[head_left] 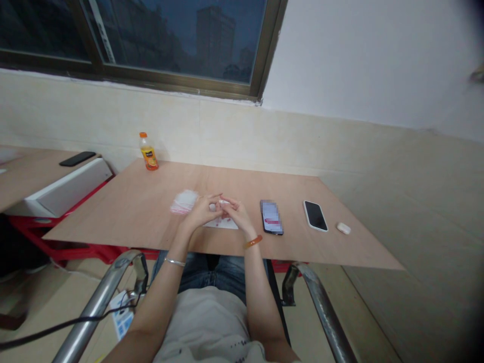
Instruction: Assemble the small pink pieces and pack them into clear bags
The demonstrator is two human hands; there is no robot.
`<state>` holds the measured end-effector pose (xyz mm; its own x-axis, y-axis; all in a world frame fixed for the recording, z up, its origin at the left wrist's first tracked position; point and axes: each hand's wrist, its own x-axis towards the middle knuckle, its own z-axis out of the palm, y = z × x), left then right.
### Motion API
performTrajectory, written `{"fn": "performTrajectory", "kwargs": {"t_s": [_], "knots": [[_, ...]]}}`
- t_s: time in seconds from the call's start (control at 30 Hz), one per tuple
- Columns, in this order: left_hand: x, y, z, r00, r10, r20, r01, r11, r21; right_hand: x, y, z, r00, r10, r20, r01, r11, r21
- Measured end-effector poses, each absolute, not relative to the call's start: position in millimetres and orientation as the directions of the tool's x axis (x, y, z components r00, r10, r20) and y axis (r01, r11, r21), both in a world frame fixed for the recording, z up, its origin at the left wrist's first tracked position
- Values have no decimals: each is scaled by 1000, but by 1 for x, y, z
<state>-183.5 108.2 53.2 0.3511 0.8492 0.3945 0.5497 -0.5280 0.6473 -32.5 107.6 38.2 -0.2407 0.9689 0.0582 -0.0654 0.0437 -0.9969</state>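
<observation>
My left hand (202, 210) and my right hand (236, 212) meet above the table, fingers bent and thumbs pinched towards the forefingers. Whatever is between the fingertips is too small to make out. Beneath them lies a white sheet (227, 225) with several small reddish bits on it, partly covered by my hands. Just left of my left hand is a fanned pile of clear, flat packets (183, 201) with pinkish edges; they look like small plastic bags.
On the wooden table (124, 217) are a lit phone (271, 218), a white-framed phone (315, 216) and a small white case (344, 228) to the right. An orange-capped juice bottle (149, 154) stands at the back left. Metal chair arms (102, 302) flank me.
</observation>
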Motion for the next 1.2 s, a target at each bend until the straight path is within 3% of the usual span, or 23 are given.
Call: {"fn": "performTrajectory", "kwargs": {"t_s": [0.2, 0.4, 0.67, 0.83, 0.97, 1.2], "knots": [[-182, 103, 57, 345, 870, 352, 621, -493, 610, -32, 111, 29, -139, 990, 23, -255, -13, -967], [-180, 102, 58, 424, 844, 329, 653, -537, 534, -28, 110, 28, -207, 977, 51, -365, -29, -931], [-181, 104, 56, 425, 828, 366, 615, -561, 554, -28, 111, 26, -114, 991, 64, -233, 36, -972], [-181, 109, 49, 440, 820, 366, 586, -571, 574, -23, 112, 27, -212, 968, 136, -144, 107, -984], [-181, 109, 46, 421, 829, 368, 620, -560, 550, -20, 111, 29, -205, 972, 111, -17, 109, -994], [-178, 106, 52, 408, 848, 338, 626, -530, 573, -18, 111, 30, -215, 969, 118, -13, 118, -993]]}}
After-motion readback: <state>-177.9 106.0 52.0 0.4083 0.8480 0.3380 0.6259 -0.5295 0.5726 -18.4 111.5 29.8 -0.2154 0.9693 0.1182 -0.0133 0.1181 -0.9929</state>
